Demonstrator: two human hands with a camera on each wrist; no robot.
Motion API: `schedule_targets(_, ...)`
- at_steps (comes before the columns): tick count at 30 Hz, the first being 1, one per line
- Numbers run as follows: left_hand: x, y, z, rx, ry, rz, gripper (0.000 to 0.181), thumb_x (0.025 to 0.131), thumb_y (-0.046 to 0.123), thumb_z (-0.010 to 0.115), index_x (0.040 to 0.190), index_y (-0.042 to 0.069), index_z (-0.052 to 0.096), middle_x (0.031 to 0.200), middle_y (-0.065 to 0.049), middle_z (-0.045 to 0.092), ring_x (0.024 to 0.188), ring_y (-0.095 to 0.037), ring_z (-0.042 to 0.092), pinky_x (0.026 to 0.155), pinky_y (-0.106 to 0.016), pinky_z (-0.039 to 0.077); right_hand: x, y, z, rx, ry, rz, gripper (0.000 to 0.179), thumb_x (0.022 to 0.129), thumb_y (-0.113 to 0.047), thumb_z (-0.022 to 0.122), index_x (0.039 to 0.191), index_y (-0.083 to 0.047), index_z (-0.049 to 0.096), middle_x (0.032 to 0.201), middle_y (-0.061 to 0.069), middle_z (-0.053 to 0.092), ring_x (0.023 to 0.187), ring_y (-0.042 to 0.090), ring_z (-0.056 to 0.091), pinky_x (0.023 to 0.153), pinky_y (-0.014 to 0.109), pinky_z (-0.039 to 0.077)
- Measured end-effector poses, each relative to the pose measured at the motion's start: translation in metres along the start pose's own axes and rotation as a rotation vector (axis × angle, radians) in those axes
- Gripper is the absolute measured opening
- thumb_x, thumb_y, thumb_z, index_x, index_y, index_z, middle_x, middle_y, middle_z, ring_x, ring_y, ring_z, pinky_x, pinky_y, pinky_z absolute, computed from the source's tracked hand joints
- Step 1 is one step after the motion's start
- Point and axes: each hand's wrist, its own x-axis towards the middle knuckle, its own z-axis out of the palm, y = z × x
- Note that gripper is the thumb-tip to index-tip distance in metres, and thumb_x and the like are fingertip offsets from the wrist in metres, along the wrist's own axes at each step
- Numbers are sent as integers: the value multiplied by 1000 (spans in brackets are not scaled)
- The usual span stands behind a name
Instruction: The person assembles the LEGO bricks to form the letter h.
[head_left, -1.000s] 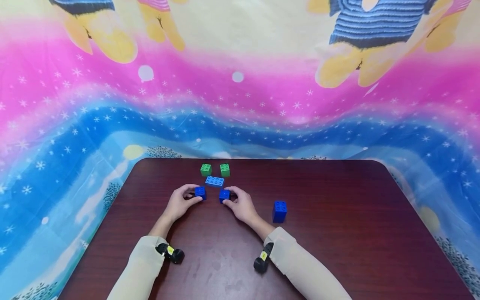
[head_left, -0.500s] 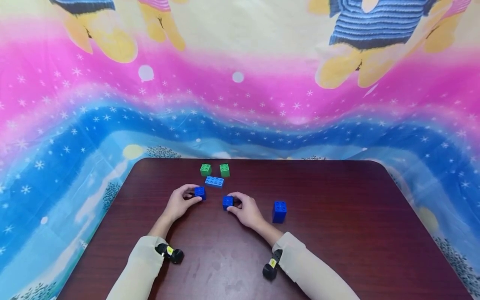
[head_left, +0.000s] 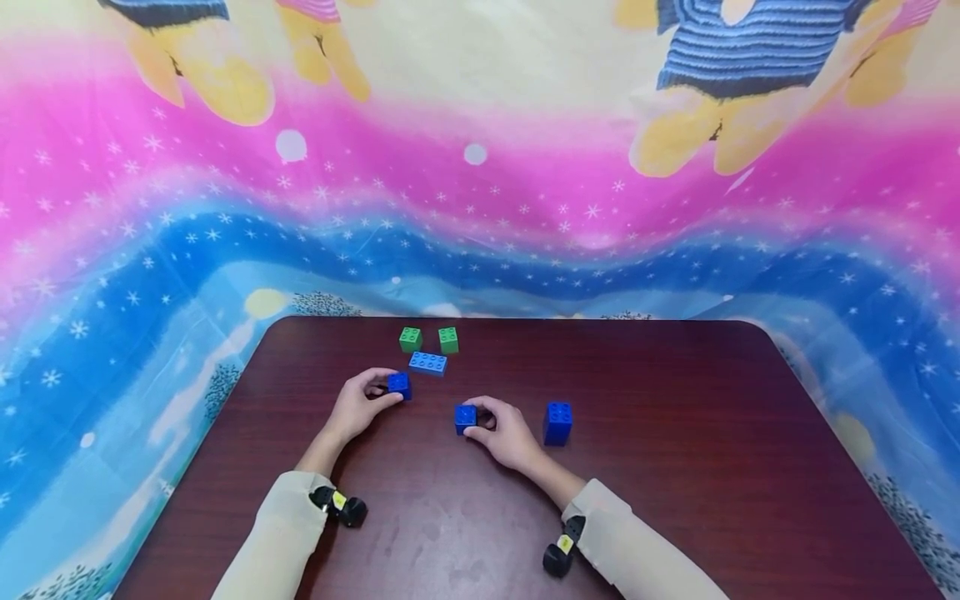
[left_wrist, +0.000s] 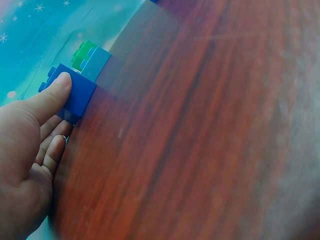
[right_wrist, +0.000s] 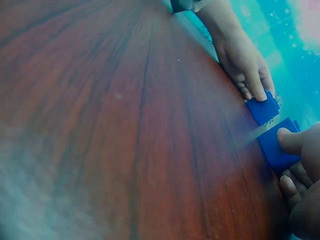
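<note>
In the head view my left hand (head_left: 362, 406) pinches a dark blue toy brick (head_left: 399, 384) between thumb and fingers, just in front of a light blue brick. My right hand (head_left: 508, 435) grips a second dark blue brick (head_left: 465, 419) nearer the front, thumb on its near side. The left wrist view shows the thumb pressed on the face of the left brick (left_wrist: 77, 95), which stands on the table. Both held bricks appear in the right wrist view, the right-hand brick (right_wrist: 278, 149) closer to that camera. A gap separates the two hands.
A light blue eight-stud brick (head_left: 428, 363) lies behind the left hand, with two green bricks (head_left: 410, 339) near the table's back edge. Right of my right hand stands a taller dark blue block (head_left: 558, 423). A printed cloth (head_left: 480, 208) hangs behind the dark wooden table (head_left: 675, 500).
My right hand has drawn its blue brick toward the front and right, away from the left one. The left hand and its brick have stayed in place.
</note>
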Motion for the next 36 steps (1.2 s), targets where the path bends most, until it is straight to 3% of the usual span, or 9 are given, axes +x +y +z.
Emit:
schedule_targets(12,1,0,-2,-1,-19,-17,40,90,13,79,128,7,67,118,-18,70,102,-30,65,89,-44,54,-1,3,1,6,26,-14,38,86,-9,82,122,-13,70,107,2,71,83,11,61,75,27,52)
schedule_targets(24,-4,5,-8,-63,-37,-6,41,91,13,79,129,4,66,119,-20,68,102,-31,66,87,-36,56,-3,1,2,13,26,7,39,87,-10,82,123,-14,70,111,3,71,89,14,64,79,30,54)
schedule_targets(31,-12,29,-8,-80,-59,42,40,90,7,78,128,-1,65,116,-22,68,100,-32,67,87,-41,57,-4,3,0,5,22,5,39,85,-12,83,122,-14,71,110,2,70,91,15,64,81,30,54)
schedule_targets(34,-12,28,-4,-97,-66,56,40,89,11,80,127,4,67,116,-17,69,98,-28,67,86,-36,58,-4,4,0,8,21,3,39,85,-12,84,121,-14,72,107,2,70,91,15,64,81,29,54)
schedule_targets(36,-14,34,-1,-101,-75,68,40,89,13,81,125,5,67,115,-16,69,96,-26,67,85,-32,58,-4,5,1,8,20,-3,39,85,-12,84,121,-14,72,106,2,70,91,16,64,81,29,55)
